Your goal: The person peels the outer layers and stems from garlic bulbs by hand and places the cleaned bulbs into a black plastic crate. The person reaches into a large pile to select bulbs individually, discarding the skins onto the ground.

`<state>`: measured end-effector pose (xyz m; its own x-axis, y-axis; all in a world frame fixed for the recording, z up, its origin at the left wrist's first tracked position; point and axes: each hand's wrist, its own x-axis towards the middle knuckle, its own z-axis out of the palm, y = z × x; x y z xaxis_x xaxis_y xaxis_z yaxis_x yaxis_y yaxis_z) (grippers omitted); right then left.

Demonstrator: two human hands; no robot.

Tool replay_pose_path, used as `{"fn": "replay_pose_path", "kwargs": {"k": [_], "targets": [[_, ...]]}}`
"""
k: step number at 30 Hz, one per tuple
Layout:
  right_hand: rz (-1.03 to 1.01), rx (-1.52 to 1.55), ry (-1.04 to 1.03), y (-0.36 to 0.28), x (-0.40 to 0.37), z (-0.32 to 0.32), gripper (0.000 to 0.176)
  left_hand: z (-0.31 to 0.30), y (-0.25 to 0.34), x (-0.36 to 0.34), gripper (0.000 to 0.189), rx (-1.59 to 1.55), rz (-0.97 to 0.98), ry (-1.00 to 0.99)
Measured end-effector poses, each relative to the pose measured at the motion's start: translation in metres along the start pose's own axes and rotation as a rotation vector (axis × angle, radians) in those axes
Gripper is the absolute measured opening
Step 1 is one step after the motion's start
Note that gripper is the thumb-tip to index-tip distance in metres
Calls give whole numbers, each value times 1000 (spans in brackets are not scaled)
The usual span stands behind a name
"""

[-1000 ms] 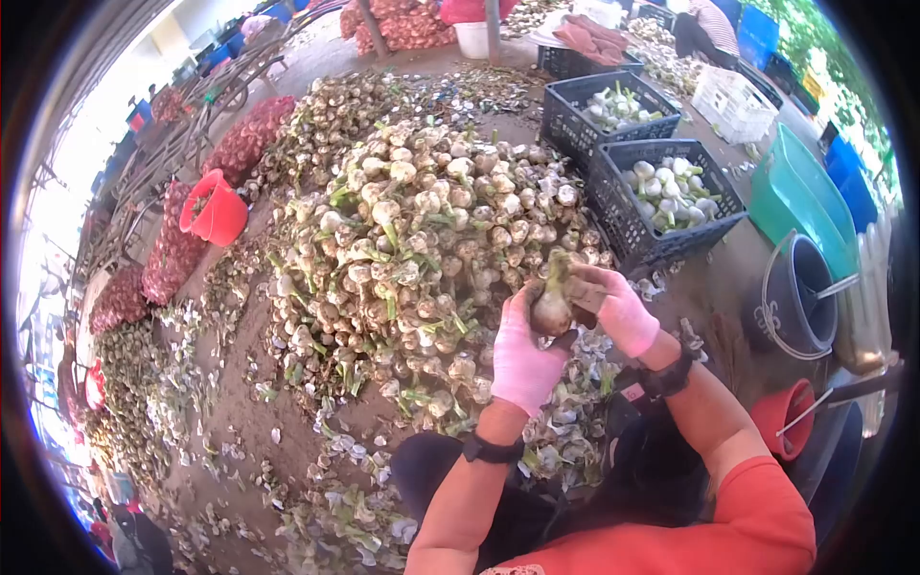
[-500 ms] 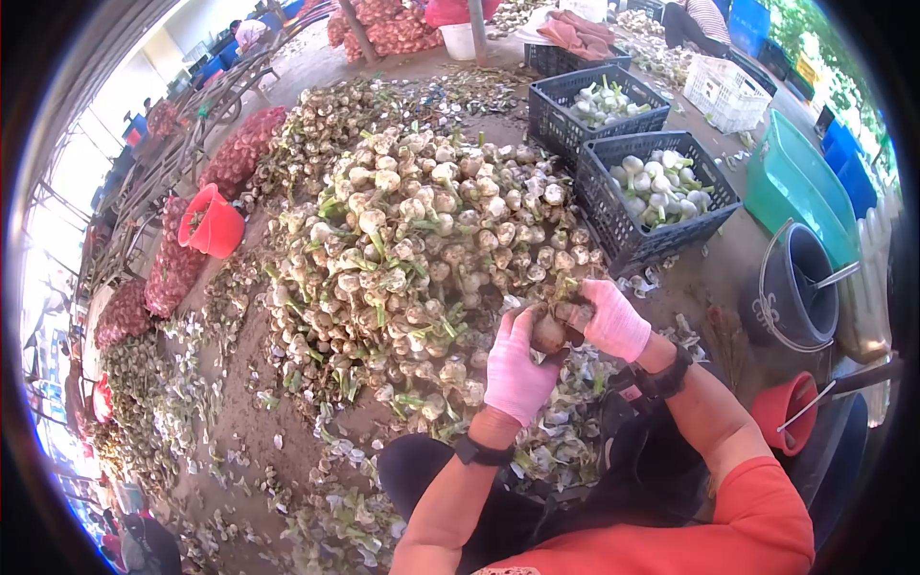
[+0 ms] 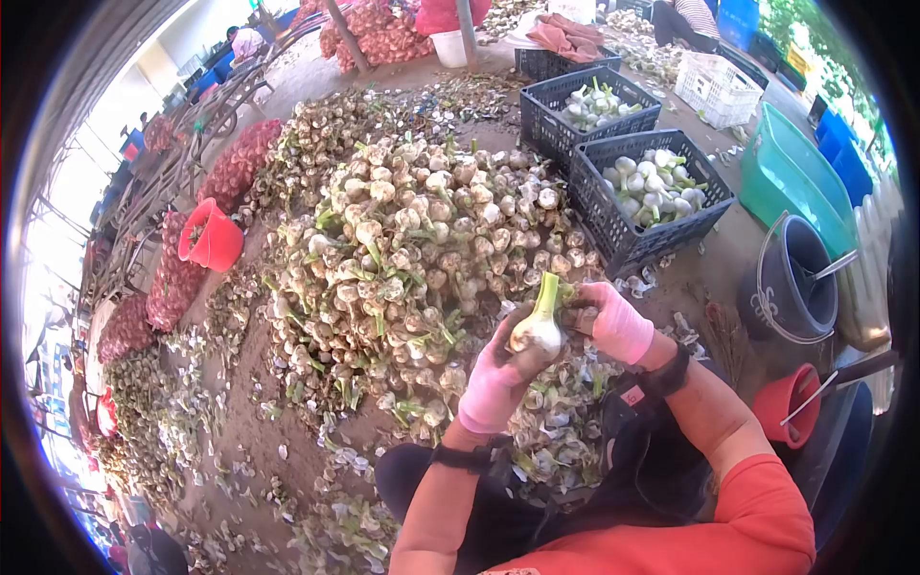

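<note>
A white bulb with a short green stem [image 3: 539,331] is held in my left hand [image 3: 500,376], its fingers wrapped round the lower part. My right hand [image 3: 611,321] is just right of the stem, fingers closed on dirty peel or leaf bits [image 3: 573,305]. Both hands wear pink-and-white gloves with dirty fingertips. Beyond them lies a large heap of unpeeled bulbs with stems [image 3: 412,240]. Loose peelings [image 3: 565,422] lie below the hands, near my legs.
Black crates of white bulbs [image 3: 652,206] [image 3: 599,105] stand ahead right. Further right are a green tub [image 3: 795,177], a dark bucket [image 3: 791,278] and a red bucket [image 3: 786,407]. Another red bucket [image 3: 213,238] and red net sacks [image 3: 174,278] are at left. A person [image 3: 685,24] sits far back.
The bulb in my left hand now shows clean white skin and an upright green stem. My left hand has turned and moved slightly down-left; peel is now in my right fingers.
</note>
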<state>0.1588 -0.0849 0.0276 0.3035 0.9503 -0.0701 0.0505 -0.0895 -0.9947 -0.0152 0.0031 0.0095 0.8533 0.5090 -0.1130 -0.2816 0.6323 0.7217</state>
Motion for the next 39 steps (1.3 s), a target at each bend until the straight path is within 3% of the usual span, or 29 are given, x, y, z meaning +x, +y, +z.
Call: {"fn": "replay_pose_path", "kwargs": {"k": [2, 5, 6, 7, 9, 12, 15, 17, 19, 21, 23, 24, 27, 29, 31, 35, 39], "targets": [[128, 144, -92, -15, -6, 1, 22, 4, 10, -2, 48, -235, -122, -15], [-2, 257, -142, -4, -7, 4, 27, -19, 10, 3, 48, -411, -189, -178], [131, 506, -166, -4, -4, 5, 25, -26, 9, 5, 50, -343, -212, -158], [131, 509, -166, -6, -2, 6, 25, -22, 9, 4, 50, -341, -214, -156], [156, 390, -119, -11, -1, 7, 22, -8, 10, 1, 42, -161, -53, 127], [85, 197, -109, -11, 0, 11, 19, -5, 7, -3, 47, -75, 83, 78], [8, 15, -42, -5, 0, 16, 18, -12, 0, 0, 61, 46, -37, 205], [88, 25, -22, -6, 2, 11, 17, -5, 5, -2, 64, -29, -40, 175], [113, -150, 82, -5, 6, 3, 16, -3, 5, -3, 70, -70, -29, 68], [26, -265, 114, 10, 13, -6, 19, -2, 6, -4, 72, -89, -63, 43], [-206, -634, 304, 22, 25, -12, 29, -4, 4, -5, 77, -69, -93, -21], [-68, -709, 250, 23, 23, -18, 42, -2, 5, -5, 82, -49, -85, -29], [-208, -980, 223, 17, 14, -15, 51, -3, 5, -5, 86, -22, -19, -77], [-262, -891, 181, 4, 7, -15, 52, -2, 4, -5, 87, 69, 3, -44], [-299, -477, 29, -5, 2, -16, 49, -2, 1, -3, 86, 134, 71, -24], [-181, -298, -39, -19, -3, -11, 38, -7, 0, -1, 77, 165, 77, -22], [-226, -289, -56, -21, -3, -12, 35, -6, 9, -2, 71, 177, 55, -32]]}}
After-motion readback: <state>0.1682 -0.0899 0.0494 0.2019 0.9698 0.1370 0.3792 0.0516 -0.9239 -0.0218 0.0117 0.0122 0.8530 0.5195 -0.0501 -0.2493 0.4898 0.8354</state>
